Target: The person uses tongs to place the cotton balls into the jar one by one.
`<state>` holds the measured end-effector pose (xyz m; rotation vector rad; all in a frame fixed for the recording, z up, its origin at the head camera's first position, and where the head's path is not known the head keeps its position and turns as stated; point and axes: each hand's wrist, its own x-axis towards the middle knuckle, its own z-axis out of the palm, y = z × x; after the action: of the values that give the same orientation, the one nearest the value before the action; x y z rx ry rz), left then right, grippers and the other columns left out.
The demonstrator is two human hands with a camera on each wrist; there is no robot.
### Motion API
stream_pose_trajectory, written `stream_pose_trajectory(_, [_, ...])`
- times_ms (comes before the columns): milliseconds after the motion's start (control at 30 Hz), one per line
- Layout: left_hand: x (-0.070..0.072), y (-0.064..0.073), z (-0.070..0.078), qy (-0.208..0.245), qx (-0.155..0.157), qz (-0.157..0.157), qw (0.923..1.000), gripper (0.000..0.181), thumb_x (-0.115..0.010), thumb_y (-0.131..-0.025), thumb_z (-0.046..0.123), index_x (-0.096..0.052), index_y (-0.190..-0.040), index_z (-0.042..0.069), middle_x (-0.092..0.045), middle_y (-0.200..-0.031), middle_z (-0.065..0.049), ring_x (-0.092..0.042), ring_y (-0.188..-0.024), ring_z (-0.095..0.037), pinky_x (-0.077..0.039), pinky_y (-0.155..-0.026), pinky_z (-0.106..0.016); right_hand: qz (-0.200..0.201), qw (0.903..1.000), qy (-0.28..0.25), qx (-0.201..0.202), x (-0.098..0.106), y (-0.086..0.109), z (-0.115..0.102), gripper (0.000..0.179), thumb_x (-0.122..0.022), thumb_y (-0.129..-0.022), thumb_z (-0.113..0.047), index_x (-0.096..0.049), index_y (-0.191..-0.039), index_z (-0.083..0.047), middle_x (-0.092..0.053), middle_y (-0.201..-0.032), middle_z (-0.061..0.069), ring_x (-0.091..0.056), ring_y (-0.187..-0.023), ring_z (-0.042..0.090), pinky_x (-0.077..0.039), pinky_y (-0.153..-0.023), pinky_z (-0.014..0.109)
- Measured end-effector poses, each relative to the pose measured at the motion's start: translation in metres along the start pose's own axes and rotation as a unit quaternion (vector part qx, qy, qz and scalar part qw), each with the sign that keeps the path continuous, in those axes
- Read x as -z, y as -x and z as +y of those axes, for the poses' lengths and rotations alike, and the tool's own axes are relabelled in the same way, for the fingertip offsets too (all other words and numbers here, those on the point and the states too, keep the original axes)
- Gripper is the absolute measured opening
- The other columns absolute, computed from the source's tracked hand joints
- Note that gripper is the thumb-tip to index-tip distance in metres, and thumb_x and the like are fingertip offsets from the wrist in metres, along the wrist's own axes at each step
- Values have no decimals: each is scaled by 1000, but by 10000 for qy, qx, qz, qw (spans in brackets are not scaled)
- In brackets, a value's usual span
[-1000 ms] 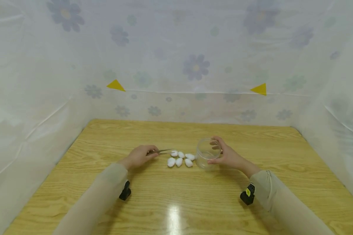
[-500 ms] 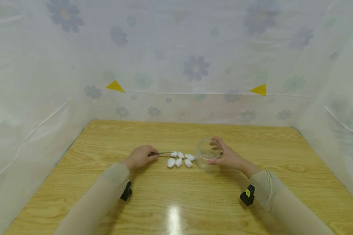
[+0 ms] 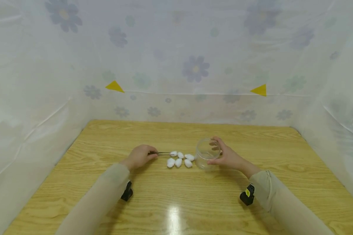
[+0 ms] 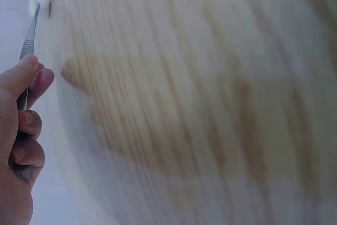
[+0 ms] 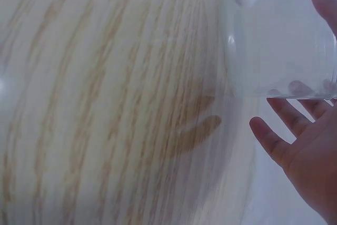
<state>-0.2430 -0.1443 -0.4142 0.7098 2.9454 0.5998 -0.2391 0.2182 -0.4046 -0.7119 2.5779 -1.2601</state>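
- Tweezers [image 4: 29,38] of silver metal, pinched by left hand [image 3: 139,156], fingers curled.
- White oval balls [image 3: 178,163]: head view's centre alone shows six.
- Clear cylindrical jar [image 5: 279,35], held by right hand [image 3: 228,157], fingers wide.

1. Tweezers [image 4: 29,40]: silver-grey metal, ridged band.
2. Lumps [image 3: 170,163]: plain white, all six.
3. Jar [image 3: 204,163]: clear, colourless.
4. Tabletop [image 3: 153,202]: yellow-brown wood grain; reads paler with brown streaks in both wrist views.
5. Backdrop [image 3: 164,42]: whitish-lavender, printed with muted purple flowers [image 3: 195,68], yellow centres on some, plus faint green spots.
6. Triangles [image 3: 260,90]: solid yellow, both.
7. Sleeves [image 3: 94,195]: pale beige, plain.
8. Wrist devices [image 3: 247,195]: black; right one has yellow patch.
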Motion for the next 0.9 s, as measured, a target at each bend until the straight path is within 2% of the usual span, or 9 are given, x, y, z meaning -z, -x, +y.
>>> stream_pose_trajectory(267, [-1, 0, -3, 431, 185, 77, 9989, 18, -61, -91, 26, -71, -102, 14, -69, -95, 0, -62, -84, -14, -50, -74, -34, -16, 10000, -10, 34, 0, -1, 0, 88, -75, -80, -24, -18, -144, -5, -34, -142, 28, -42, -124, 47, -40, -93, 57])
stream_pose_trajectory(500, [2, -3, -3, 748, 357, 99, 9965, 18, -60, -92, 25, -71, -102, 14, -69, -93, 1, -60, -78, -10, -48, -70, -30, -38, 10000, -14, 17, 2, -3, 4, 90, -75, -80, -22, -16, -146, -6, -33, -143, 28, -41, -124, 47, -39, -93, 58])
stream_pose_trajectory(667, [7, -5, -1, 764, 298, 125, 9966, 17, -61, -91, 23, -71, -101, 12, -68, -91, -1, -58, -75, -10, -46, -67, -29, -13, 10000, -29, 2, 2, -3, 5, 93, -75, -80, -27, -14, -147, -5, -33, -143, 27, -40, -125, 47, -37, -94, 59])
stream_pose_trajectory(900, [12, -7, 0, 718, 162, 153, 9972, 19, -60, -92, 23, -71, -101, 11, -68, -88, -2, -55, -69, -9, -44, -62, -27, 56, 9996, 199, 167, 2, -3, 8, 99, -73, -79, -41, -14, -145, 4, -35, -139, 28, -42, -121, 46, -41, -92, 55])
